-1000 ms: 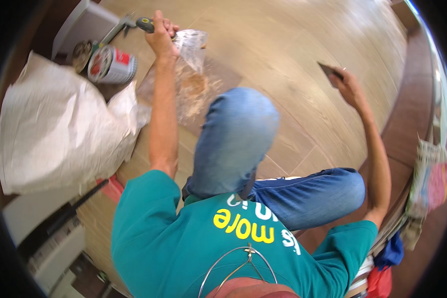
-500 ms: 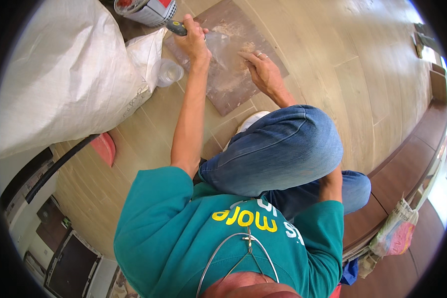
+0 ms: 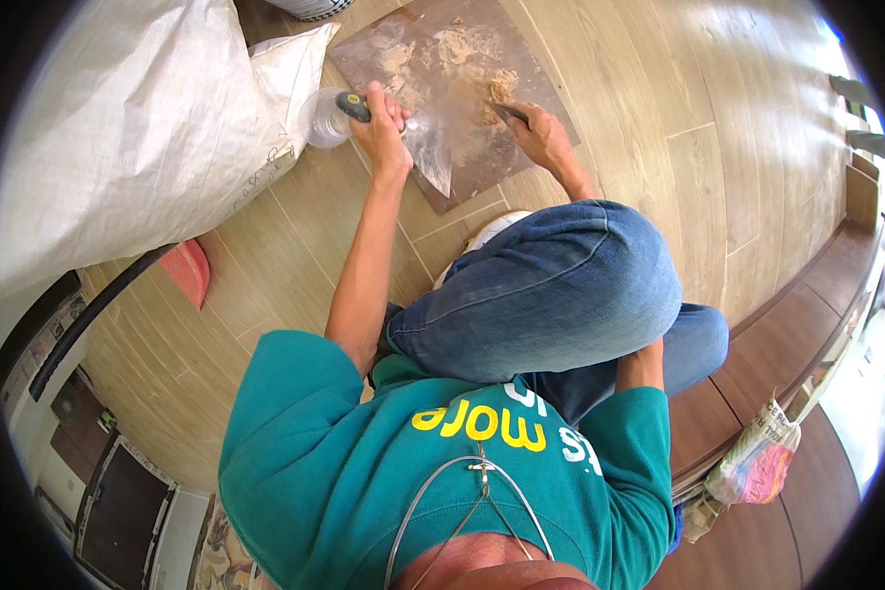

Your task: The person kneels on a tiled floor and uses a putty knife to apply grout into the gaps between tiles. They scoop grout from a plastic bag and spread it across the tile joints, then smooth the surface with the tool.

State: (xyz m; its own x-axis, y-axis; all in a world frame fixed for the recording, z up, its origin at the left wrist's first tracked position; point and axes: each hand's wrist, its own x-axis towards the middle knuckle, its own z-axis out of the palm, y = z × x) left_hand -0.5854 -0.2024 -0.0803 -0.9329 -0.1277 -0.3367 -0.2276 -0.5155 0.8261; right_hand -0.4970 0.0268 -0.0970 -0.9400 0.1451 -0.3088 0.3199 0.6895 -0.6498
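A pointing trowel with a dark handle and a triangular metal blade (image 3: 431,159) is in my left hand (image 3: 383,136), whose fingers wrap its handle. The blade lies low over the near left part of a brown board (image 3: 467,182) on the floor. My right hand (image 3: 547,140) grips a small dark scraper (image 3: 507,112), its tip at a mound of tan, crumbly material (image 3: 502,85) on the board. More of this material is smeared and scattered across the board. The space between the two tools is blurred. A clear plastic container (image 3: 326,120) stands just left of my left hand.
A large white woven sack (image 3: 147,138) fills the left side. Part of a bucket (image 3: 310,8) shows at the top edge. A red dustpan-like piece (image 3: 187,271) lies by the sack. My bent knee (image 3: 590,285) rises close to the board. Brown steps (image 3: 787,334) run along the right.
My left hand has drawn the trowel toward me, to the near left part of the board. My right hand has shifted slightly right, and its scraper shows more clearly. The view has shifted a little.
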